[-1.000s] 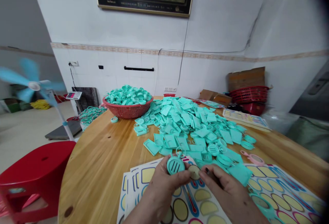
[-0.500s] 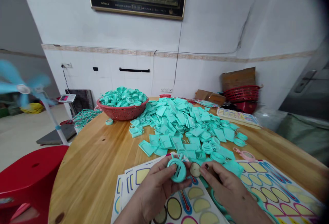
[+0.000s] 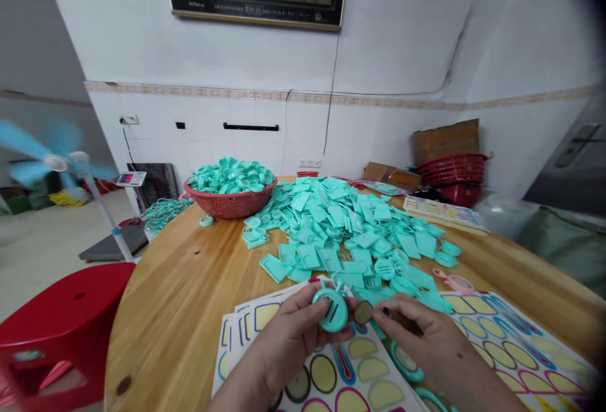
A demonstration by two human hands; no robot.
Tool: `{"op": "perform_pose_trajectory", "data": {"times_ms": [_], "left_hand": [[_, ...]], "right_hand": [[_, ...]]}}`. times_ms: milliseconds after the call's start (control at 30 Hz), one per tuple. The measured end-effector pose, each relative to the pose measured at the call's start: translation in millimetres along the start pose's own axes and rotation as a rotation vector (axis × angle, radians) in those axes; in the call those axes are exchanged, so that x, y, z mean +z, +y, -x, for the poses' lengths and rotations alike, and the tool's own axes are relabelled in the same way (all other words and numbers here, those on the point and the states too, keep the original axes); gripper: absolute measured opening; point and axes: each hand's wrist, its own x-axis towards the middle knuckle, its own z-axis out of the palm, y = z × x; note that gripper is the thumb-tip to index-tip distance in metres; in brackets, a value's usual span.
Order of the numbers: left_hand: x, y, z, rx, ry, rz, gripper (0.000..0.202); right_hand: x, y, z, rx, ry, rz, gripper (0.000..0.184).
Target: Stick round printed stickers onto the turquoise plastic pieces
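Note:
My left hand (image 3: 291,339) holds a round turquoise plastic tag (image 3: 332,310) with slotted openings, gripped at its edge by the fingers and thumb. My right hand (image 3: 426,342) pinches a small round tan sticker (image 3: 363,312) a little to the right of that tag, not touching it. A dark item shows in the right fingers, too hidden to name. Both hands are above printed sticker sheets (image 3: 326,368) with tan oval and half-round shapes. Ring-shaped turquoise tags (image 3: 406,361) lie beside my right hand.
A large heap of turquoise plastic tags (image 3: 336,229) covers the round wooden table (image 3: 180,311). Farther back are a red basket (image 3: 230,205) full of tags, a pink tag (image 3: 453,282), another sticker sheet (image 3: 516,349), a spinning fan (image 3: 54,163), and a red stool (image 3: 61,317).
The round tag has turned slightly in my left hand, and both hands have shifted a little to the right. The head view has also moved slightly.

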Motion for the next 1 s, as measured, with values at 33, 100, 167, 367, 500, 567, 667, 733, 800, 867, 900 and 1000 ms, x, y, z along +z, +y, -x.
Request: {"op": "perform_pose_trajectory", "data": {"times_ms": [33,100,167,367,500,567,667,733,800,867,900,1000], "left_hand": [[-0.1,0,0,0.004,0.010,0.008,0.024],[-0.5,1,-1,0.011,0.030,0.007,0.023],[-1.4,2,-2,0.015,0.048,-0.003,0.023],[-5.4,-1,-5,0.027,0.061,-0.027,0.023],[-6.0,-4,-6,0.022,0.028,-0.067,0.021],[-5.8,-4,-5,0.014,0.021,-0.089,0.022],[-5.4,-4,-5,0.012,0.024,-0.125,0.024],[-4.7,-4,-4,0.010,0.027,-0.138,0.025],[-3.8,-5,-4,0.011,0.024,-0.138,0.024],[-2.9,-6,-3,0.009,0.023,-0.140,0.022],[-2.4,-6,-3,0.006,0.018,-0.141,0.022],[-1.7,-7,-3,0.004,0.014,-0.114,0.025]], "right_hand": [[0,1,0,-0.012,0.000,0.011,0.026],[-1,1,1,-0.041,0.005,0.033,0.025],[-1,0,2,-0.063,0.018,0.056,0.024],[-5,-4,2,-0.059,-0.006,0.030,0.033],[-5,-5,3,-0.050,-0.054,0.033,0.035],[-4,-6,3,-0.050,-0.066,0.050,0.035],[-3,-10,5,-0.050,-0.077,0.074,0.035],[-2,-11,6,-0.053,-0.070,0.099,0.034],[-1,-12,6,-0.060,-0.055,0.125,0.030],[0,-10,5,-0.082,-0.055,0.140,0.027],[0,-9,5,-0.094,-0.056,0.142,0.026],[-1,-6,3,-0.093,-0.039,0.128,0.028]]}}
